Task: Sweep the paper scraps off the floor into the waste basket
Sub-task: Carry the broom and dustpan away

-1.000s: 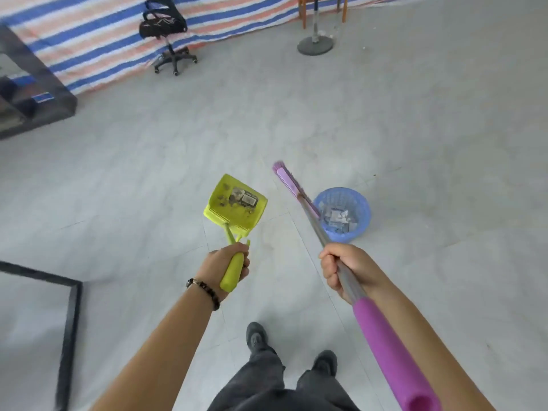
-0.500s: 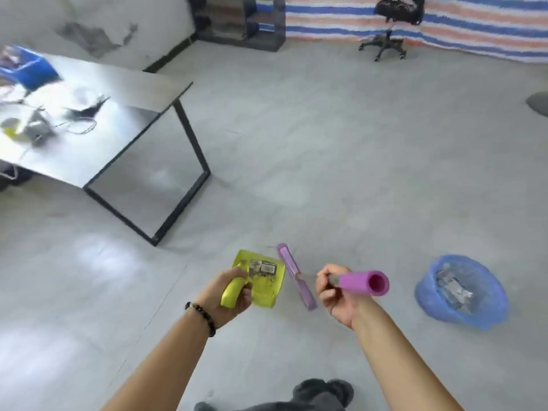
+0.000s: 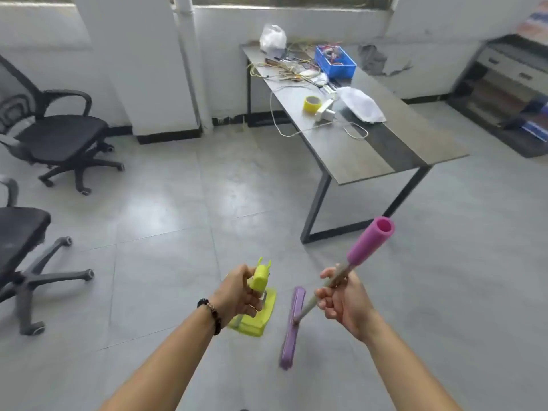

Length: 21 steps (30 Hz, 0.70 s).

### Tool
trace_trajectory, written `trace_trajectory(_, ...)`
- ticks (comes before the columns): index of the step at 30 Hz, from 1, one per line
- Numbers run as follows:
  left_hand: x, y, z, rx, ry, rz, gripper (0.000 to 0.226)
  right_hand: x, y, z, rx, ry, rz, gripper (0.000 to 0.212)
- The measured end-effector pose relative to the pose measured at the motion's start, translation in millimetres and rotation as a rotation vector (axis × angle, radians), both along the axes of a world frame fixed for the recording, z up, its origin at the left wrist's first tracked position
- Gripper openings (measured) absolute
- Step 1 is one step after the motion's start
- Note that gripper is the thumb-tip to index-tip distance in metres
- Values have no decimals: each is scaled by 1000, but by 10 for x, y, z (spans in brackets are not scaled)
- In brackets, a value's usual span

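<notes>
Gripping, lower centre of frame: left hand (image 3: 238,295), fingers curled round the yellow-green dustpan (image 3: 261,317) handle; right hand (image 3: 345,305), fingers clenched round the broom (image 3: 292,327) shaft, purple head just right of dustpan.

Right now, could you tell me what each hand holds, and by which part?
Left hand grips the dustpan by its handle; right hand, the broom by its shaft.

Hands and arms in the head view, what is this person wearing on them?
The left forearm and right forearm are bare, no sleeves in view. Neither the left hand nor the right hand is gloved. A dark beaded bracelet circles the left wrist; the right wrist carries nothing.
</notes>
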<state>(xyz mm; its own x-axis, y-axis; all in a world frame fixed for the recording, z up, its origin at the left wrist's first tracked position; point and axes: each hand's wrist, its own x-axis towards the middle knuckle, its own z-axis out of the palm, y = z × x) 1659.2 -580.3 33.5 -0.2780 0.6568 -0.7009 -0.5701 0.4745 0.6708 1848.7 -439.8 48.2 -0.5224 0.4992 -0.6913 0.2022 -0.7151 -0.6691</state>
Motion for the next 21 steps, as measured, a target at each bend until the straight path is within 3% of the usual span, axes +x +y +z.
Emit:
trace_trajectory(5,-1374,-302,218,81,357,112,22,-1578,11,206,121,107,241,21)
trace_trajectory(9,-2381,-294,286,-3,634,253,27,-2809,102,188,312,58,428,6)
trace_trajectory(14,-3770,-28,324,-121,871,344,34,-4345,366,136,489,77,563,35)
trace_trajectory(18,-4860,123,541,-196,1026,357,48,-5545,539,282,689,31,693,41)
trace_trajectory(21,-5570,201,763,-187,1086,390,47,-6345,609,443,863,-5,762,42)
